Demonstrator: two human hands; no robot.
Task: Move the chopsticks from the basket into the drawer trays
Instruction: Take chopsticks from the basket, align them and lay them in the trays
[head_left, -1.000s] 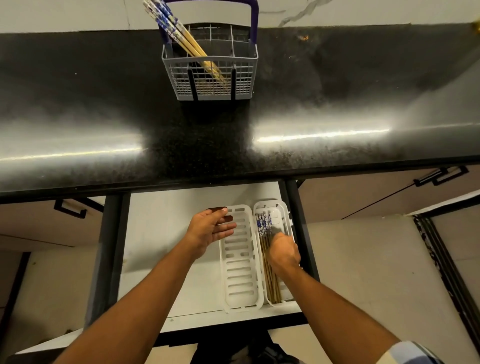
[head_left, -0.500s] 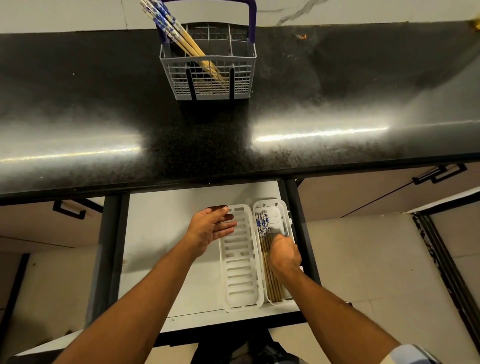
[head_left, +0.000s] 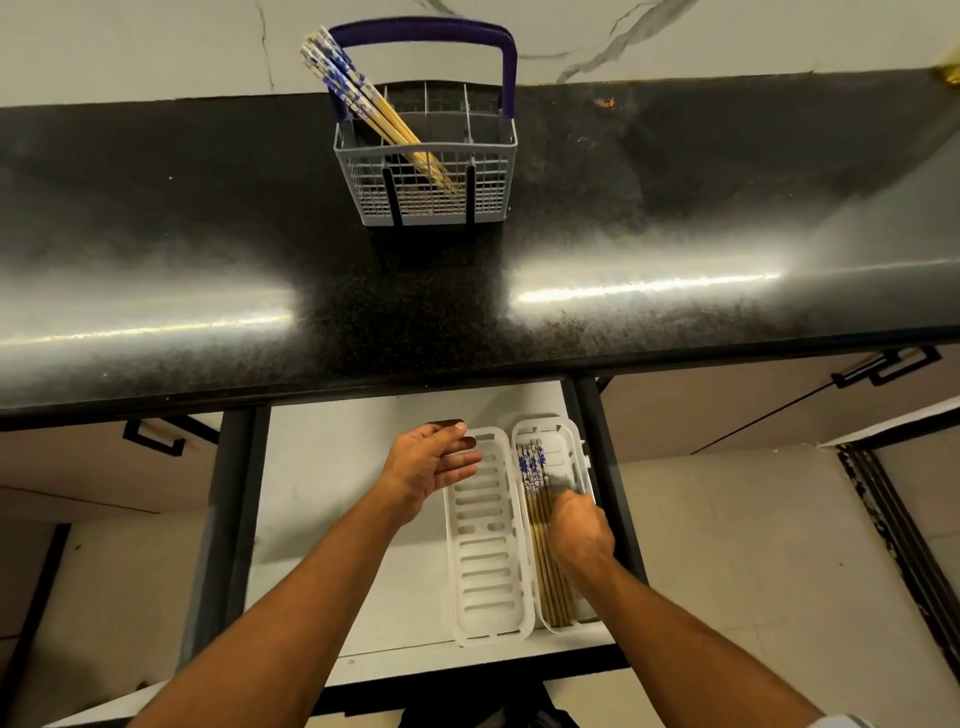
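lower middle of the frame, the left hand hovers with loose, open fingers at the edge of the empty left tray, holding nothing, probably to steady it. just right, the right hand rests on chopsticks lying in the right tray; whether it grips them i cannot tell. more chopsticks lean in the basket on the counter, upper middle, awaiting transfer.

Dim scene, glare streaks on the countertop (edges bowed by wide-angle)
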